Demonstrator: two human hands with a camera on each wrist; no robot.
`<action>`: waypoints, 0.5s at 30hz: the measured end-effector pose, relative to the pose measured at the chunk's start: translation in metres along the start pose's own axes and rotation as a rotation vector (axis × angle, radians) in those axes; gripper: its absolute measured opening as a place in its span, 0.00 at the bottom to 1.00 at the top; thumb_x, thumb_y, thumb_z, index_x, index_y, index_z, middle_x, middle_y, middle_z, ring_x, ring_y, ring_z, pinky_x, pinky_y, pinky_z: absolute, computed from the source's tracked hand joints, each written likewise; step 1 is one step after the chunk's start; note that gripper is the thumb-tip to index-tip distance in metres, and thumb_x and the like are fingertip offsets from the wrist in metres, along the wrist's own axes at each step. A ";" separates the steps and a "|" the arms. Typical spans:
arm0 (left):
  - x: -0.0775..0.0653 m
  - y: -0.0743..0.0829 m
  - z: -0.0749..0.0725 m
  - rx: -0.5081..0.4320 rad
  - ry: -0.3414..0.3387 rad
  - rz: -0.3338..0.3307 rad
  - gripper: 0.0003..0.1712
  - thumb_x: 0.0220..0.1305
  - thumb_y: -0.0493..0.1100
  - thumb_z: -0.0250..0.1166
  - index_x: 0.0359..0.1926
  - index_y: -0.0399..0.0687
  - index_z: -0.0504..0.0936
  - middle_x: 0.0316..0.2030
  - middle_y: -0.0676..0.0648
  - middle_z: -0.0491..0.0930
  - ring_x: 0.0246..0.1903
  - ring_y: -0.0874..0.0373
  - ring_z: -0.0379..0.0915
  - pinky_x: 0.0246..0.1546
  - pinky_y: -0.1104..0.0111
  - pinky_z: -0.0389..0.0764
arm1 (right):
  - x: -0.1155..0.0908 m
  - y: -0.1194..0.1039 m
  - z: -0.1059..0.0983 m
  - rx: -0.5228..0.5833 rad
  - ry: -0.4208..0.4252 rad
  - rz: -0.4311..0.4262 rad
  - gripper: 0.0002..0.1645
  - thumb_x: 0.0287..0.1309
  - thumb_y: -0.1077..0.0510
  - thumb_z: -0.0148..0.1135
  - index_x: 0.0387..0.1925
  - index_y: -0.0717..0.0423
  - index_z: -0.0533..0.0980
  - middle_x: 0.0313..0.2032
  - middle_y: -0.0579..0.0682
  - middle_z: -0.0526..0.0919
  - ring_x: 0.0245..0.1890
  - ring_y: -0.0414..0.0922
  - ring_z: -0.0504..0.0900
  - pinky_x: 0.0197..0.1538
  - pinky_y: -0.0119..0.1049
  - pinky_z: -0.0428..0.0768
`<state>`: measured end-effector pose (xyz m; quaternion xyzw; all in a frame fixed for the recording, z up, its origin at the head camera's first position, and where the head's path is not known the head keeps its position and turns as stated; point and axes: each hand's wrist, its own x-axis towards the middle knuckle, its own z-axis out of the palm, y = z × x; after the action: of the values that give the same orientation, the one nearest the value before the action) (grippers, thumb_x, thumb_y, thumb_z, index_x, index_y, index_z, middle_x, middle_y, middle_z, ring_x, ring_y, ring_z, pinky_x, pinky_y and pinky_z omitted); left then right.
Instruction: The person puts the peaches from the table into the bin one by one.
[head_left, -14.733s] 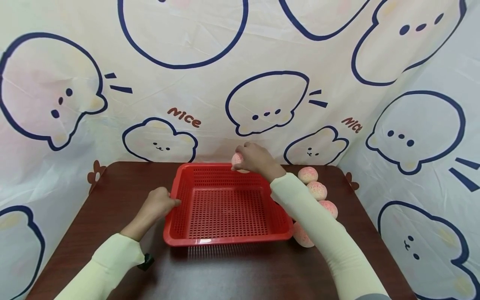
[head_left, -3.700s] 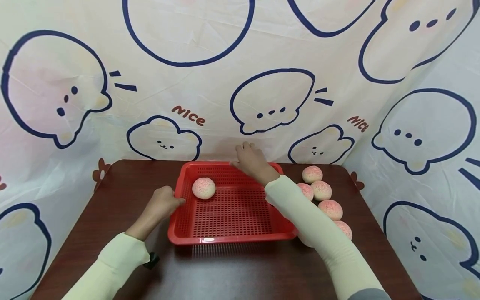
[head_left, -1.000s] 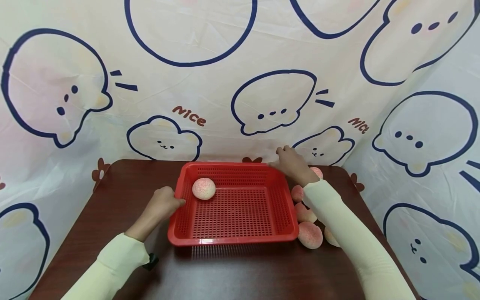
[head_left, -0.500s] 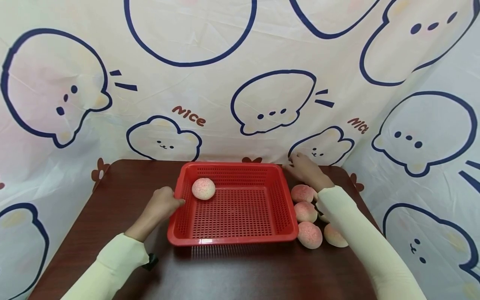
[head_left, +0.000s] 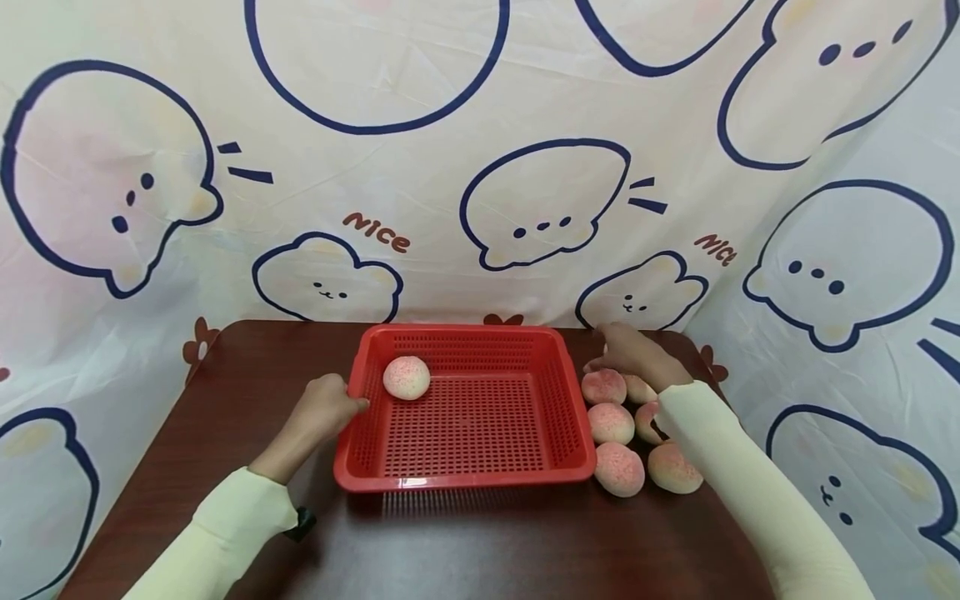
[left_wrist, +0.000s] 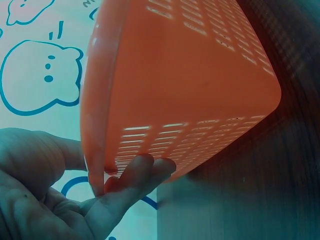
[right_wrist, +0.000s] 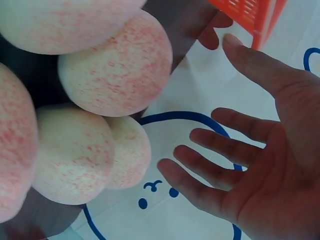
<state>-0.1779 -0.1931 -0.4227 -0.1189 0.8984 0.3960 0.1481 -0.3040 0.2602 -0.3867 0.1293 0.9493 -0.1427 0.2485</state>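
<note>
In the head view a red perforated plastic basket (head_left: 465, 482) stands on the table, with one pale pink peach (head_left: 407, 378) inside at its back left. My left hand (head_left: 322, 410) grips the basket's left rim; the left wrist view shows the thumb on one side of the rim and fingers curled against the slotted wall. Past the basket's right side, several peaches (head_left: 618, 469) are grouped on the table. Over the far end of that group hovers my right hand (head_left: 633, 354), its fingers spread apart and holding nothing in the right wrist view (right_wrist: 280, 165). The right forearm and hand partly cover some peaches.
The dark brown table (head_left: 480, 550) runs up to a cloth backdrop (head_left: 420, 183) printed with cartoon animals. Its cloth also rises along the left and right sides. The right-hand peaches lie close against the basket's wall.
Since the oldest frame, the peach my right hand held is gone from it and one lies in the basket. The right hand has lately moved right, from the basket's back rim to the peaches.
</note>
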 end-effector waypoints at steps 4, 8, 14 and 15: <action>0.000 -0.001 0.001 0.000 -0.002 -0.016 0.17 0.68 0.35 0.64 0.51 0.23 0.77 0.33 0.34 0.85 0.24 0.54 0.85 0.30 0.61 0.90 | -0.007 0.006 0.005 0.029 -0.057 -0.008 0.29 0.51 0.44 0.76 0.50 0.54 0.77 0.42 0.55 0.86 0.42 0.52 0.83 0.39 0.46 0.83; 0.001 -0.001 0.001 -0.004 -0.003 0.000 0.17 0.68 0.35 0.63 0.50 0.23 0.77 0.32 0.34 0.85 0.23 0.54 0.85 0.29 0.61 0.89 | -0.003 0.014 0.017 -0.019 -0.042 -0.365 0.28 0.61 0.53 0.69 0.62 0.54 0.75 0.54 0.57 0.84 0.53 0.53 0.82 0.54 0.51 0.83; 0.002 -0.001 0.000 -0.003 -0.002 0.011 0.16 0.68 0.35 0.63 0.49 0.22 0.78 0.32 0.34 0.85 0.23 0.54 0.84 0.29 0.61 0.89 | 0.012 0.016 0.033 -0.093 -0.065 -0.413 0.48 0.60 0.57 0.69 0.76 0.64 0.59 0.70 0.63 0.72 0.67 0.58 0.75 0.67 0.59 0.76; 0.002 -0.001 0.000 -0.001 -0.001 0.010 0.16 0.68 0.35 0.63 0.49 0.22 0.78 0.32 0.34 0.85 0.23 0.54 0.84 0.29 0.61 0.89 | 0.013 0.016 0.035 -0.104 -0.066 -0.418 0.49 0.59 0.57 0.70 0.76 0.64 0.58 0.70 0.64 0.73 0.66 0.57 0.76 0.66 0.58 0.77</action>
<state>-0.1791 -0.1944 -0.4241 -0.1140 0.8988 0.3971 0.1466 -0.2947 0.2659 -0.4257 -0.0880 0.9528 -0.1460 0.2510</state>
